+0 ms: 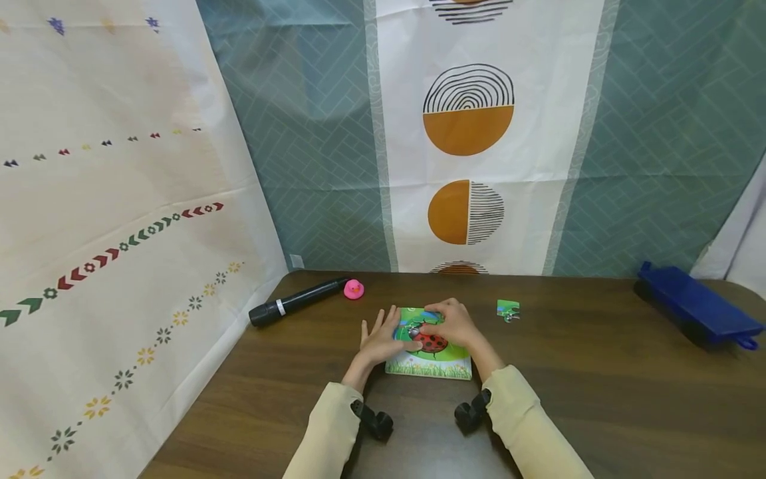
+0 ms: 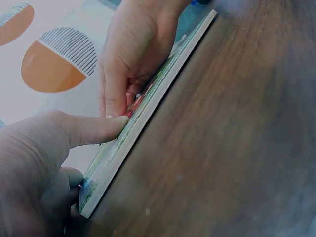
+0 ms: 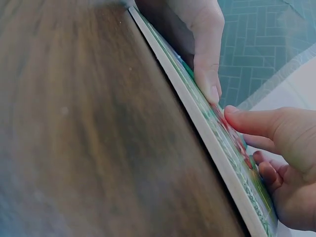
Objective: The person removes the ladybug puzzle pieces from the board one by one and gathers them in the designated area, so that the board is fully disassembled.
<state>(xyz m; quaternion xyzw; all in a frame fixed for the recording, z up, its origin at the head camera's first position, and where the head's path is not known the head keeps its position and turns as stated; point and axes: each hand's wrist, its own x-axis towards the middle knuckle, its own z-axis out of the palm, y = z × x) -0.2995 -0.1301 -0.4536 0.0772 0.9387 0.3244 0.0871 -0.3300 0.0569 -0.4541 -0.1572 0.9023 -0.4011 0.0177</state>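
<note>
A ladybug jigsaw puzzle [image 1: 433, 369] lies flat on the table, its pale edge facing me. My left hand [image 1: 380, 346] rests at its left side with spread fingers, its thumb [image 2: 101, 129] pressing on the red ladybug picture. From the right, my right hand [image 1: 459, 324] touches the puzzle's upper part, thumb [image 3: 252, 121] on the picture close to the left thumb. Its index finger reaches toward the top edge, apart from the thumb, while its other fingers bend over the surface. No piece shows raised between the fingers.
A small green puzzle piece [image 1: 508, 308] lies right of the puzzle on the wooden table [image 1: 239, 406]. At the back left are a black flashlight [image 1: 305, 297] and a pink rubber duck [image 1: 354, 289]. A blue lidded-looking tray [image 1: 697, 303] stands at the far right, near the patterned curtain [image 1: 658, 166].
</note>
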